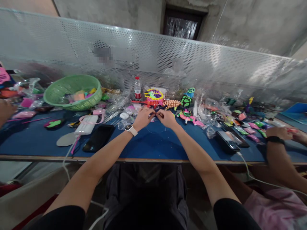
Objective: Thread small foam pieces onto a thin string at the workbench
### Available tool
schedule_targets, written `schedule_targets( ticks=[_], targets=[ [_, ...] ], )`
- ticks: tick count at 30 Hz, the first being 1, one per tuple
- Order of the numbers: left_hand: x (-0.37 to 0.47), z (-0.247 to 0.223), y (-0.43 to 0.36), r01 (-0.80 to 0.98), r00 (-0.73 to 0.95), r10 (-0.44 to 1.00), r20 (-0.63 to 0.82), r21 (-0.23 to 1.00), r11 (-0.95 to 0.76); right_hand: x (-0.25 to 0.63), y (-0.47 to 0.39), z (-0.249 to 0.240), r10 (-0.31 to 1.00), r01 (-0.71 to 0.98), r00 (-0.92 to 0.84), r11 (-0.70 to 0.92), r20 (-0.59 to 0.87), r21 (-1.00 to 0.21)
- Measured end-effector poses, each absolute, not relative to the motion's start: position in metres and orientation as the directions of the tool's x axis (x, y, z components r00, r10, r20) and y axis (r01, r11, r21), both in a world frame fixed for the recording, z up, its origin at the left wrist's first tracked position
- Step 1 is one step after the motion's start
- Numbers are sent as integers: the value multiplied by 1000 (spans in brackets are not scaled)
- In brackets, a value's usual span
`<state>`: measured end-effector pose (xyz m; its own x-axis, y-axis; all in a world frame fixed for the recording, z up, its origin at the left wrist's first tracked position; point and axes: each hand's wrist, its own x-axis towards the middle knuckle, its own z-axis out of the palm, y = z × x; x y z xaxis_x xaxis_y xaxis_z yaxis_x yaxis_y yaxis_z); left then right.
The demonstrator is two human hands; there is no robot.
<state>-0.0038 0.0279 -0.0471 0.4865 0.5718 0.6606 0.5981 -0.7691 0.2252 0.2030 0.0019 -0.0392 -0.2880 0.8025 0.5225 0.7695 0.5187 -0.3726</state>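
My left hand (144,118), with a watch (129,128) on its wrist, and my right hand (167,118) meet over the table's middle. Fingertips of both are pinched together at a small dark piece whose kind I cannot make out. Just beyond them lie a red figure with a yellow-rimmed round part (154,95) and an orange bumpy clay-like piece (171,103). A green-and-black turtle-like figure (186,99) stands behind, to the right. Closer to my right hand is a pink and green figure (186,116).
The blue table (153,145) carries a green basket (72,80) of packets, a red-capped bottle (137,87), a phone (99,138), a white power bank (86,125) and a dark device (227,142). Plastic packets spread rightward. Other people's hands (279,132) work at both sides. A perforated metal partition (148,54) stands behind.
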Motion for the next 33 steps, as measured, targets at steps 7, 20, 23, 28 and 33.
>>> schedule_targets(
  ticks=[7, 20, 23, 28, 33],
  targets=[
    [-4, -48, 41, 267, 438, 696, 570, 656, -706, 207, 0, -35, 777, 760, -344, 560, 527, -330],
    [-5, -49, 35, 429, 470, 646, 601, 484, -763, 209, 8, -37, 803, 669, -224, 539, 552, -513],
    [-5, -48, 29, 605, 533, 579, 616, 201, -770, 208, 14, -42, 827, 611, -196, 524, 527, -594],
    [-5, -48, 29, 661, 522, 569, 635, 121, -741, 207, 17, -45, 810, 557, -203, 557, 550, -616],
    [-4, -48, 30, 595, 465, 605, 646, 278, -754, 209, 14, -44, 783, 575, -217, 585, 583, -572]
  ],
)
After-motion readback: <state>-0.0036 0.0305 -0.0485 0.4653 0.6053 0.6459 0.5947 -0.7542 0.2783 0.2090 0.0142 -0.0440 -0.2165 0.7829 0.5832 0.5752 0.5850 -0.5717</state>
